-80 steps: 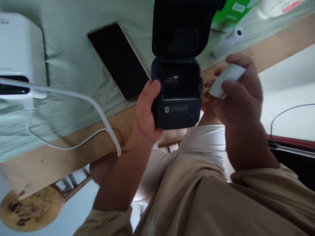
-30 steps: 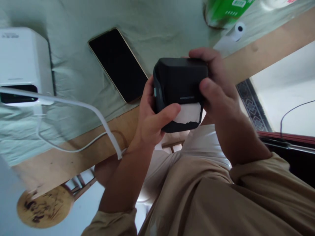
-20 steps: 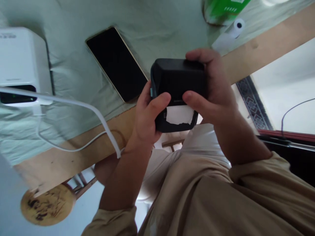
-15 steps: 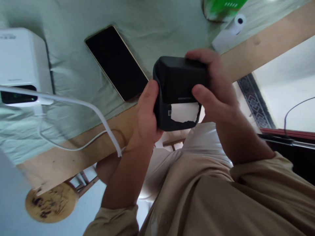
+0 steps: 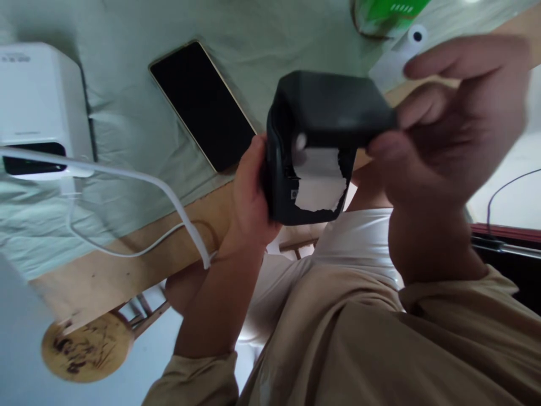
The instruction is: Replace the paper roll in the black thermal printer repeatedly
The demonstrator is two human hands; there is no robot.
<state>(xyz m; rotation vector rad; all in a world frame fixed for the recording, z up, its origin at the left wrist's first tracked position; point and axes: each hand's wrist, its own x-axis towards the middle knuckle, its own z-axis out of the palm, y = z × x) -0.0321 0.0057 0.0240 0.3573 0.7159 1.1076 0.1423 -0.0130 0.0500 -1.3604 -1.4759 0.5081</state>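
Head view: the left hand (image 5: 249,197) is still gripping the black printer (image 5: 321,141) at its side, just off the table edge (image 5: 127,265). The right hand (image 5: 443,129), blurred, is pinching the lid corner and has lifted it since half a second ago, so more torn white paper (image 5: 319,183) is showing.

Motion blurs the right hand (image 5: 448,118) at the black printer (image 5: 325,141), whose small front marking is unreadable, while the left hand (image 5: 249,197) hides its near side, and the frame's top edge cuts off the green box (image 5: 389,11) behind.
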